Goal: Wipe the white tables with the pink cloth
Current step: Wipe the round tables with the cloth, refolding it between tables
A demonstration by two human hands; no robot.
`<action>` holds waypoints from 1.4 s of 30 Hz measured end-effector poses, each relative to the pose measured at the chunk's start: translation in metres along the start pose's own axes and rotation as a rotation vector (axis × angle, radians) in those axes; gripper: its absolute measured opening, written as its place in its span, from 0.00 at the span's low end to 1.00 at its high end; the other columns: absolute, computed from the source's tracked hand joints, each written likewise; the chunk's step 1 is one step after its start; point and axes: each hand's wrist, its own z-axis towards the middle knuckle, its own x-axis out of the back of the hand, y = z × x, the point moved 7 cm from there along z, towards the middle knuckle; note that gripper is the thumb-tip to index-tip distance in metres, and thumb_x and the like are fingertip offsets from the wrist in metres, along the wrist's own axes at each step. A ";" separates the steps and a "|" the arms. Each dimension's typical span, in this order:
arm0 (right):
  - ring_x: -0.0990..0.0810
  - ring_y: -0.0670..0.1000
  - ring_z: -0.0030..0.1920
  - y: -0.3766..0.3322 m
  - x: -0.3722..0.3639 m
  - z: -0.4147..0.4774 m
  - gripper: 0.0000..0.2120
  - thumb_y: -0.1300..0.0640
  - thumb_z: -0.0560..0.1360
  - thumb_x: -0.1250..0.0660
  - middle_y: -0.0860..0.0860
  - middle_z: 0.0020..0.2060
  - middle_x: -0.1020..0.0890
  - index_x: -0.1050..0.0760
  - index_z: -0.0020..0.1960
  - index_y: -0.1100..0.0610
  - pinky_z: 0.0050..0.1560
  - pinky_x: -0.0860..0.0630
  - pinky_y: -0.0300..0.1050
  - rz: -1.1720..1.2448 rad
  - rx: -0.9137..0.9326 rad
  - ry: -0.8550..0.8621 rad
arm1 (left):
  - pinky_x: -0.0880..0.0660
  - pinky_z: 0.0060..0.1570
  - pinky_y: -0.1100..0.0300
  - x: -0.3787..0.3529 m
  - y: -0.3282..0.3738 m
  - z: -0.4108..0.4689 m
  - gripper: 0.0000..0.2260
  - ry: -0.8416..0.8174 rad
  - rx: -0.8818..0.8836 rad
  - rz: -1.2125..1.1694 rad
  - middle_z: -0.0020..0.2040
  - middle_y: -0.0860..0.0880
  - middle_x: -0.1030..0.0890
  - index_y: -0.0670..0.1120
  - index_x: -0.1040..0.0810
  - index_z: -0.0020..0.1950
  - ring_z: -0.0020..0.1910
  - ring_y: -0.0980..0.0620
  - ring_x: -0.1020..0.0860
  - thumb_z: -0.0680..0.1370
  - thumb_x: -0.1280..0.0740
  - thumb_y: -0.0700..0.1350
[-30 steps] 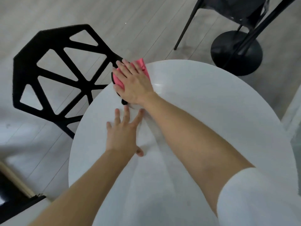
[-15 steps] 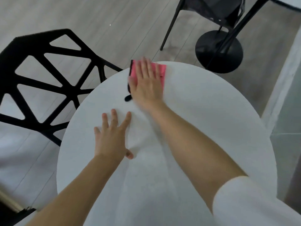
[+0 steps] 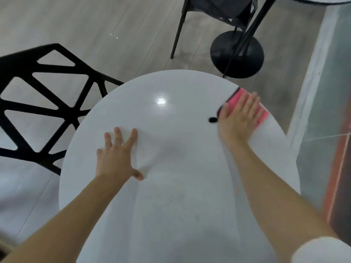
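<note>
A round white table [image 3: 171, 196] fills the middle of the head view. The pink cloth [image 3: 263, 115], with a dark edge and a small black loop, lies flat near the table's far right rim. My right hand [image 3: 239, 116] presses down on it with straight, spread fingers, covering most of it. My left hand [image 3: 117, 154] rests flat on the table's left part, fingers spread, holding nothing. A second white table's edge [image 3: 322, 0] shows at the top right corner.
A black geometric chair [image 3: 38, 103] stands close against the table's left side. Beyond the table are another black chair [image 3: 218, 8] and a black round table base [image 3: 237, 54]. A glass partition with a pale frame [image 3: 311, 82] runs along the right.
My right hand has swept the pink cloth from the table's far left edge across the far side to the right rim. My left hand stays planted in place.
</note>
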 end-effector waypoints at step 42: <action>0.54 0.63 0.88 -0.014 -0.009 -0.010 0.39 0.35 0.86 0.56 0.63 0.87 0.51 0.52 0.89 0.57 0.84 0.54 0.68 0.029 -0.016 -0.006 | 0.42 0.79 0.27 -0.014 0.147 -0.003 0.77 -0.076 -0.243 0.153 0.83 0.38 0.76 0.56 0.82 0.80 0.84 0.30 0.68 0.59 0.23 0.79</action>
